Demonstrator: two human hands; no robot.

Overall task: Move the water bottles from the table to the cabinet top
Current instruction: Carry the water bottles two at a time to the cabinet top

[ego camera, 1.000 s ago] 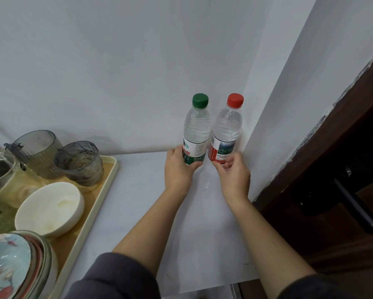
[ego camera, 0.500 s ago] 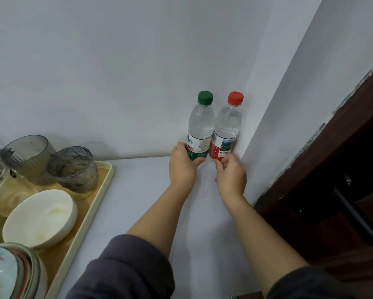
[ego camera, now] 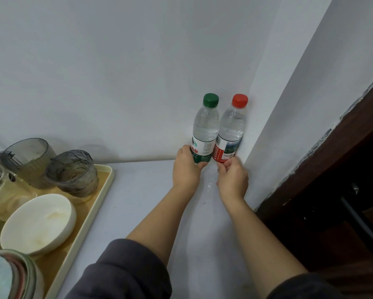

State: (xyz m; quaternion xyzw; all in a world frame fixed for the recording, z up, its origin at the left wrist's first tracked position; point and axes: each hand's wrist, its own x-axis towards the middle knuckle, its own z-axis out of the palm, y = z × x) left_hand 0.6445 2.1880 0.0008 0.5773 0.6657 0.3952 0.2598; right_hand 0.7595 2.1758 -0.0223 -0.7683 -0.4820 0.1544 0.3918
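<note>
- The green-capped bottle (ego camera: 205,130) and the red-capped bottle (ego camera: 232,128) stand side by side, touching, tucked into the far right corner where the two white walls meet. Green one's on the left.
- Both are clear, look full, and stand pretty much upright, caps on.
- The left hand (ego camera: 186,171) is wrapped around the bottom of the green-capped bottle, thumb across its green label.
- The right hand (ego camera: 232,180) grips the base of the red-capped bottle, fingers curled just under the red label.
- The hands cover the bottle bottoms, so I can't tell if they're actually sitting on the white surface (ego camera: 142,190) or just above it.
- Both forearms are bare, with dark sleeves (ego camera: 121,270) bunched up at the near edge.
- Well apart on the left, a cream tray (ego camera: 88,214) holds a white bowl (ego camera: 39,223) and two smoky glass cups (ego camera: 73,172) at its far end.
- A stack of patterned bowls (ego camera: 4,275) sits in the near left corner.
- On the right, past the wall, there's a dark wood door frame (ego camera: 332,169).
</note>
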